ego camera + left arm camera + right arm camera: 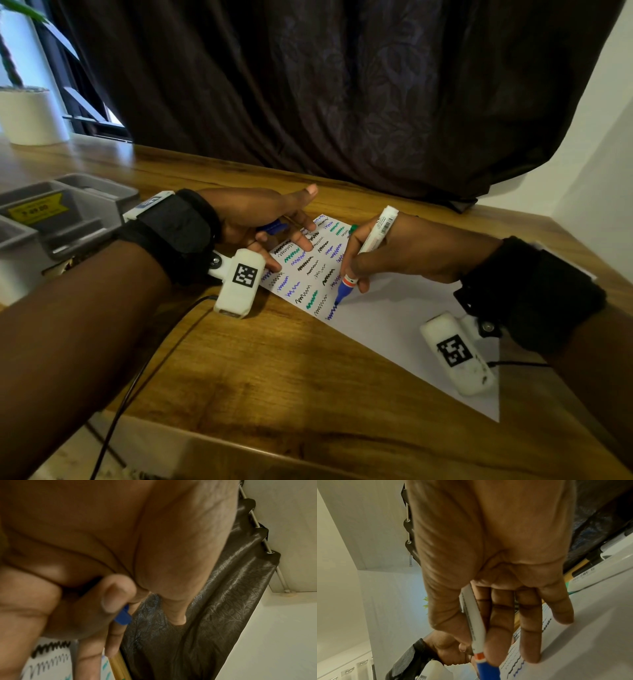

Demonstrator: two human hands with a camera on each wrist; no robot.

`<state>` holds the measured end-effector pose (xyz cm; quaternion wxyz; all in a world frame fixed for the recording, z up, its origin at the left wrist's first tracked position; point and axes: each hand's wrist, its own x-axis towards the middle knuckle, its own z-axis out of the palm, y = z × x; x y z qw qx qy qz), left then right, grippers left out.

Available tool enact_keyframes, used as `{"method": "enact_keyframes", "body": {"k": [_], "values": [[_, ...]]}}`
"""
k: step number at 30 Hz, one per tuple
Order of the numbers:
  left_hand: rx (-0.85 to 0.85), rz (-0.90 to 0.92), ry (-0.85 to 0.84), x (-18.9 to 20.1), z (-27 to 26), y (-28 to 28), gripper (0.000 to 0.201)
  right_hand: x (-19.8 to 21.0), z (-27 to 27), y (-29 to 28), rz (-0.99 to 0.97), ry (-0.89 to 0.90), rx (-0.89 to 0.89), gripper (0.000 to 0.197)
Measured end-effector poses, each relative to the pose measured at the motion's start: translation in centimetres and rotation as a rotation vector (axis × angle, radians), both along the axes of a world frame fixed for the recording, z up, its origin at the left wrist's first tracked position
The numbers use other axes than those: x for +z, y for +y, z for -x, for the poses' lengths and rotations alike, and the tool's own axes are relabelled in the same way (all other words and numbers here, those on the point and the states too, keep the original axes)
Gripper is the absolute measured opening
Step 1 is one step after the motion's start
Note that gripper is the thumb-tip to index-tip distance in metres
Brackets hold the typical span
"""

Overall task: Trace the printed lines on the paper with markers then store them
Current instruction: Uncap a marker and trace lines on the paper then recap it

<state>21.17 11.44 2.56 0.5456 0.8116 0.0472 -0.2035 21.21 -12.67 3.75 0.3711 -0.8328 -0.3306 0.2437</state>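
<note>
A white paper (394,318) with rows of wavy lines, some traced in black, green and blue, lies on the wooden table (239,359). My right hand (352,270) grips a white marker with a blue nose (368,245); its tip touches a blue wavy line at the paper's near edge. The same marker (473,626) runs between thumb and fingers in the right wrist view. My left hand (274,236) rests its fingertips on the paper's left part and pinches a blue cap (272,226), also seen as the blue cap (122,616).
A green-capped marker (352,229) lies just behind my right hand; more markers (590,573) lie at the paper's far edge. A grey compartment tray (68,212) stands at the left, a white plant pot (27,116) beyond it. A dark curtain (308,85) hangs behind the table.
</note>
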Motion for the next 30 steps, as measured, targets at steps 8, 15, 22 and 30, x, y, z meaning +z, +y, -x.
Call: {"method": "enact_keyframes", "body": {"k": [8, 15, 22, 30], "values": [[-0.001, 0.002, 0.007, 0.0, -0.1, 0.2, 0.069, -0.3, -0.7, -0.1, -0.007, 0.017, -0.039, 0.018], [0.033, 0.008, -0.062, -0.2, -0.5, 0.3, 0.056, 0.1, -1.5, -0.4, -0.168, 0.026, -0.185, 0.009], [0.153, 0.224, -0.245, 0.1, -0.4, 0.1, 0.016, 0.8, -3.1, -0.3, -0.598, 0.232, -0.460, 0.011], [0.137, 0.453, -0.313, 0.7, 0.2, -0.5, 0.043, 1.5, -2.4, 0.2, -0.845, 0.446, -0.573, 0.020]]}}
